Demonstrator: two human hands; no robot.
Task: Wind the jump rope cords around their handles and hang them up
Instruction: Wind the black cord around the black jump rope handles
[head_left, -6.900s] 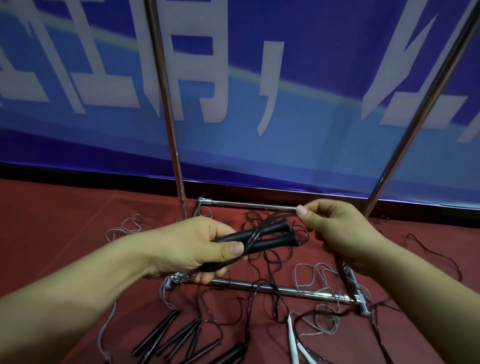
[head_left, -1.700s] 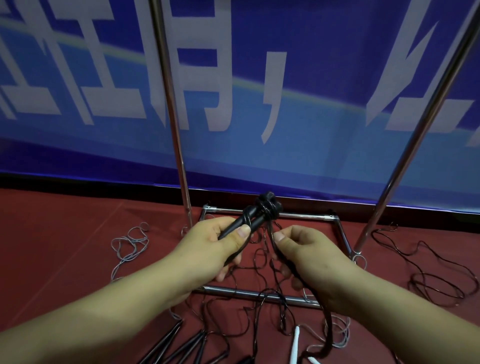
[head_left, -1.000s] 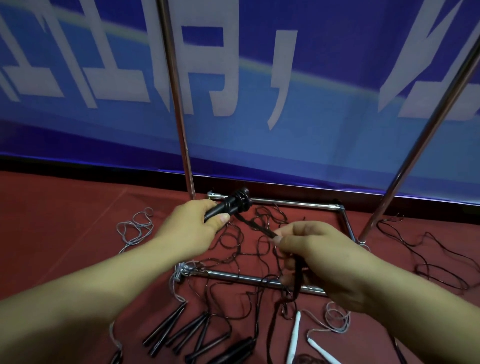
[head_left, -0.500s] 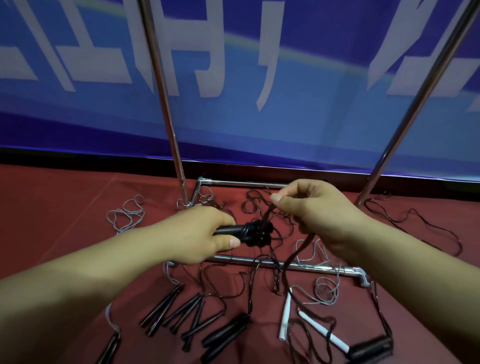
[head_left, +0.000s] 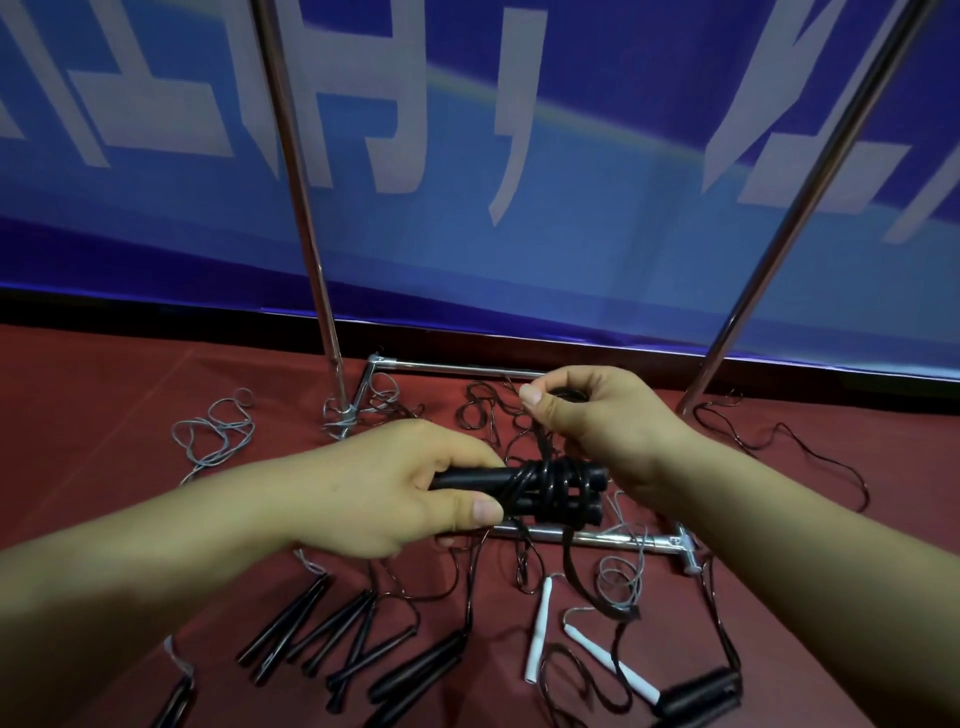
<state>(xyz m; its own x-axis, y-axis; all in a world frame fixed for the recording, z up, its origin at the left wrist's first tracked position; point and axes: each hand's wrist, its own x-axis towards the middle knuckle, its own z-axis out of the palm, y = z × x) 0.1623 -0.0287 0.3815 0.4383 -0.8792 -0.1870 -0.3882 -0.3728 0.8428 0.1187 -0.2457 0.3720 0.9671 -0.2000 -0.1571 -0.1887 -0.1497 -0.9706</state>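
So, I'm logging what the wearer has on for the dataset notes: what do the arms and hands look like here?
Both forearms are bare to the frame edge, no sleeves showing. The left hand and right hand wear no gloves, rings, watch or wristband. Fingernails are short and unpainted.

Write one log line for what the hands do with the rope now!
left hand: grips black handles | right hand: pinches cord | cord: partly wound | hung: not yet
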